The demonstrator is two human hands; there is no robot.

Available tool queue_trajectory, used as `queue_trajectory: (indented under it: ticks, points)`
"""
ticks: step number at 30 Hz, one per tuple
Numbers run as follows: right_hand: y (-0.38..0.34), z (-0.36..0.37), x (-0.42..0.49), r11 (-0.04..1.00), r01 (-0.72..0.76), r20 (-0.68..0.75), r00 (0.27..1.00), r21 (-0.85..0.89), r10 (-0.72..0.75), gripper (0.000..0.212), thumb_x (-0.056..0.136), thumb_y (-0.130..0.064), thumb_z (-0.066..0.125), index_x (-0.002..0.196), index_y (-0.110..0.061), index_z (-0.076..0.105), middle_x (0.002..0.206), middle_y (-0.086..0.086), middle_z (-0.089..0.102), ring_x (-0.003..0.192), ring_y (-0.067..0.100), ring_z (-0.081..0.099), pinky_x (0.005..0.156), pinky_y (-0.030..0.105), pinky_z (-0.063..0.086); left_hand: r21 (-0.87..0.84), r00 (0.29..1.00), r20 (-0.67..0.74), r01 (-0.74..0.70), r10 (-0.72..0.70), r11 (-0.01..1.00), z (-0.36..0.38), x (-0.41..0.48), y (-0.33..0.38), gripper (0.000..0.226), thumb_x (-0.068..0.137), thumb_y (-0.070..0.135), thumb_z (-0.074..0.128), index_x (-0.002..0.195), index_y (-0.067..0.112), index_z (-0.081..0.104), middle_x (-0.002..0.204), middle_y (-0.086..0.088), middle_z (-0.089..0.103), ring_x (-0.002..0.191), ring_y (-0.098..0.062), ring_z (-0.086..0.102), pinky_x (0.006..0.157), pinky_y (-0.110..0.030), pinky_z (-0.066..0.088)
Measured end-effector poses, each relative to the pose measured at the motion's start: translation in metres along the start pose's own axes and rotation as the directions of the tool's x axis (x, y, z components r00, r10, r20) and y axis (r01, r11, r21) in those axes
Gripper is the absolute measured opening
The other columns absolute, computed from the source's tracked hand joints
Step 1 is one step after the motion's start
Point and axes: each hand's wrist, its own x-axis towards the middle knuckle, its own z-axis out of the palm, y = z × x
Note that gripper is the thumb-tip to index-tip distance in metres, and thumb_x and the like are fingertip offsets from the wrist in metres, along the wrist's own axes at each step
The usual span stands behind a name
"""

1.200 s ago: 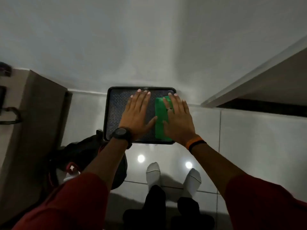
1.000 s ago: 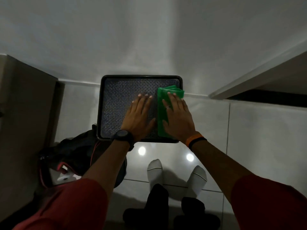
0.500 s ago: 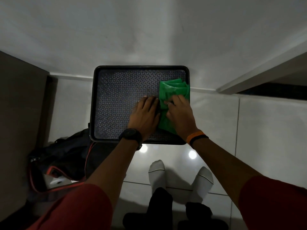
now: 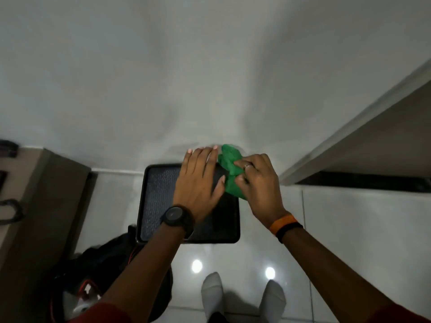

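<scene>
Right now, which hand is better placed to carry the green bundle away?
Right: the right hand grips the green bundle with curled fingers; the left hand is open beside it, above the tray.

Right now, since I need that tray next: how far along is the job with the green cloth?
Done: the green cloth is bunched up and looks lifted off the black tray. In hand: the right hand grips it above the tray's far right corner, the left hand flat and open beside it. Left: setting the cloth somewhere; the tray lies on the floor by the wall.
</scene>
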Motion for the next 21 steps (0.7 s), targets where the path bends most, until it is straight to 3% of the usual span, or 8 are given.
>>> queue_trajectory:
  ticks: [5, 8, 11, 14, 17, 21]
  points:
    - [-0.052, -0.140, 0.035, 1.000, 0.024, -0.217, 0.976, 0.019, -0.019, 0.027, 0.080, 0.002, 0.078, 0.106, 0.001, 0.073, 0.107, 0.012, 0.069, 0.103, 0.018, 0.056, 0.082, 0.023, 0.053, -0.005, 0.973, -0.211, -0.092, 0.089, 0.996, -0.118, 0.068, 0.054, 0.068, 0.100, 0.045, 0.045, 0.155, 0.007, 0.034, 0.145, -0.011, 0.048, 0.134, -0.029, 0.044, 0.130, -0.042, 0.014]
    - [-0.087, -0.231, 0.049, 0.993, 0.121, -0.367, 0.924, 0.007, -0.110, 0.032, 0.075, 0.005, 0.083, 0.105, 0.003, 0.074, 0.103, 0.014, 0.069, 0.099, 0.015, 0.054, 0.080, 0.025, 0.052, 0.027, 0.930, -0.338, -0.142, 0.143, 0.990, -0.197, 0.105, 0.089, 0.069, 0.099, 0.047, 0.045, 0.155, 0.008, 0.035, 0.143, -0.009, 0.048, 0.131, -0.028, 0.046, 0.129, -0.041, 0.017]
    - [-0.122, -0.321, 0.068, 0.970, 0.228, -0.554, 0.798, -0.086, -0.237, 0.031, 0.076, 0.007, 0.084, 0.105, 0.005, 0.075, 0.102, 0.012, 0.068, 0.096, 0.021, 0.057, 0.083, 0.016, 0.046, 0.059, 0.857, -0.474, -0.199, 0.203, 0.978, -0.286, 0.149, 0.128, 0.070, 0.100, 0.051, 0.040, 0.155, 0.008, 0.033, 0.141, -0.009, 0.048, 0.130, -0.027, 0.046, 0.128, -0.040, 0.016]
    - [-0.163, -0.410, 0.093, 0.931, 0.331, -0.687, 0.641, -0.155, -0.342, 0.023, 0.085, -0.003, 0.072, 0.107, 0.002, 0.076, 0.105, 0.005, 0.063, 0.097, 0.018, 0.056, 0.088, 0.017, 0.046, 0.096, 0.759, -0.600, -0.247, 0.254, 0.964, -0.379, 0.198, 0.167, 0.070, 0.100, 0.052, 0.035, 0.154, 0.008, 0.033, 0.141, -0.010, 0.047, 0.131, -0.027, 0.045, 0.126, -0.042, 0.020]
    - [-0.207, -0.492, 0.116, 0.900, 0.350, -0.765, 0.494, -0.259, -0.413, 0.019, 0.093, -0.005, 0.063, 0.106, -0.003, 0.076, 0.100, 0.008, 0.066, 0.097, 0.013, 0.055, 0.091, 0.009, 0.043, 0.143, 0.648, -0.699, -0.288, 0.303, 0.947, -0.468, 0.246, 0.204, 0.070, 0.100, 0.051, 0.036, 0.155, 0.007, 0.033, 0.140, -0.012, 0.048, 0.131, -0.028, 0.045, 0.125, -0.043, 0.023]
    - [-0.258, -0.578, 0.140, 0.864, 0.358, -0.833, 0.301, -0.354, -0.465, 0.019, 0.088, 0.002, 0.071, 0.106, -0.001, 0.077, 0.097, 0.013, 0.069, 0.093, 0.023, 0.060, 0.088, 0.014, 0.045, 0.202, 0.528, -0.781, -0.294, 0.334, 0.934, -0.563, 0.291, 0.244, 0.069, 0.102, 0.050, 0.032, 0.155, 0.006, 0.033, 0.139, -0.015, 0.052, 0.130, -0.032, 0.047, 0.125, -0.045, 0.025]
